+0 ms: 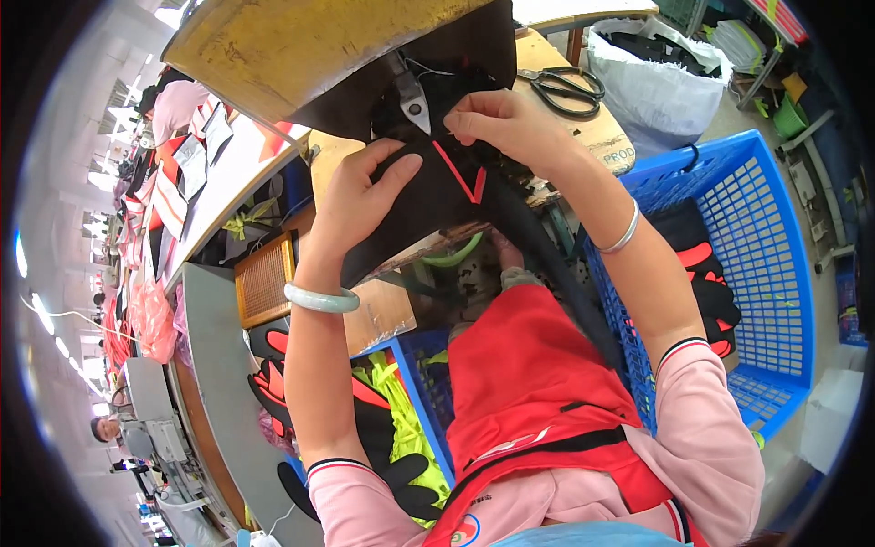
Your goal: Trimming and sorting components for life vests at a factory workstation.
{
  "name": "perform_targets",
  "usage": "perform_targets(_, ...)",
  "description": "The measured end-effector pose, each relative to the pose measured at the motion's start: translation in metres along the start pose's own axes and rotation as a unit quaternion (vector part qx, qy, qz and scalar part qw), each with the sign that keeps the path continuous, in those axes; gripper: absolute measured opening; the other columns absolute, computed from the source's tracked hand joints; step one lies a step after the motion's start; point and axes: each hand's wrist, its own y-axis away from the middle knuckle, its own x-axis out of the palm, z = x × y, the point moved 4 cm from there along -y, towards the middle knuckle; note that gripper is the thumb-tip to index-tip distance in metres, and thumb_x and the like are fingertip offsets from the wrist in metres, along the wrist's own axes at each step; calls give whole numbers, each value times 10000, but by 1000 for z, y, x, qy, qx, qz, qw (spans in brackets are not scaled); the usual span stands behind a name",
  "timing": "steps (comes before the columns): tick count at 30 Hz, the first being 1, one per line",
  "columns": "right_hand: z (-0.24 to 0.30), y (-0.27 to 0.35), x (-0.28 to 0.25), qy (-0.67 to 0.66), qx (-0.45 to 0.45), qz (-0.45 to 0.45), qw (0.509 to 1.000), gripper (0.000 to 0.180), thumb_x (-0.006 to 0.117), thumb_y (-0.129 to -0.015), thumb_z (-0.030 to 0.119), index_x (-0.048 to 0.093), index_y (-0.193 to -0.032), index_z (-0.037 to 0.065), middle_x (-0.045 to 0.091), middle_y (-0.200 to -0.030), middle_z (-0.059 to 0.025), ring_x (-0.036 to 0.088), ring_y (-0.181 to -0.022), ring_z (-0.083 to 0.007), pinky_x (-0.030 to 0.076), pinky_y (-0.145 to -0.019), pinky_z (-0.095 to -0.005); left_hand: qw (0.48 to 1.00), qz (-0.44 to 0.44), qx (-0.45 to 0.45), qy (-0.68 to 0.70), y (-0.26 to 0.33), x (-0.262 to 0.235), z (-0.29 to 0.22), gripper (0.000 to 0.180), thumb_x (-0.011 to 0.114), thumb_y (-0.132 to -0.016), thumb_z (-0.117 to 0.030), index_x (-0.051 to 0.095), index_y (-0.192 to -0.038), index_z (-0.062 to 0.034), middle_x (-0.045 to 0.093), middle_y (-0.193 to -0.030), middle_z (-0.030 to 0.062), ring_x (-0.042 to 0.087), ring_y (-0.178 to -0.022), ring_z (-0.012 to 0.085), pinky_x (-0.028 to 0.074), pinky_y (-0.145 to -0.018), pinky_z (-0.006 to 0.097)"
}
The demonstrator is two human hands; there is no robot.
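A black fabric piece [401, 205] lies under the pointed metal foot [415, 105] of a machine with a worn yellow cover [273, 59]. A narrow red strip [453, 170] bends into a V on the black material. My left hand [360, 196] rests on the fabric left of the foot, thumb and index finger apart, its other fingers partly hidden. Just right of the foot, my right hand [510, 128] pinches thumb and fingers together over the dark material; what lies between them is too small to make out. Black-handled scissors [567, 91] lie beyond my right wrist.
A blue plastic basket [766, 255] with black-and-red pieces [706, 283] stands at my right. Behind it is a white sack [652, 87] of dark scraps. At lower left, yellow-green strips [406, 401] fill a blue crate beside black-and-red gloves [273, 387]. A worktable [241, 155] runs along the left.
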Motion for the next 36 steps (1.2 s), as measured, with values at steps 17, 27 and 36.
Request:
perform_targets(17, 12, 84, -7, 283, -194, -106, 934, 768, 765, -749, 288, 436, -1388, 15, 460, -1388, -215, 458, -1282, -335, 351, -1068, -405, 994, -48, -53, 85, 50, -18, -17, 301, 627, -920, -226, 629, -1080, 28, 657, -879, 35, 576, -815, 71, 468, -744, 234)
perform_targets(27, -19, 164, 108, 253, -240, 16, 937, 522, 647, -687, -9, 584, -1195, 98, 661, -1040, -124, 615, -979, -316, 445, -855, -399, 965, -1, -114, 235, 185, 19, 16, 304, 645, -917, -176, 522, -1160, -41, 559, -994, 33, 536, -886, 91, 460, -790, 248)
perform_targets(36, 23, 201, 115, 482, -135, 280, 819, 250, 675, -816, 320, 605, -945, 117, 647, -696, -131, 647, -654, -324, 494, -561, -424, 965, -188, -41, 176, 306, 119, -18, 430, 629, -907, -188, 531, -1289, -18, 601, -1205, 152, 570, -1144, 264, 434, -970, 366)
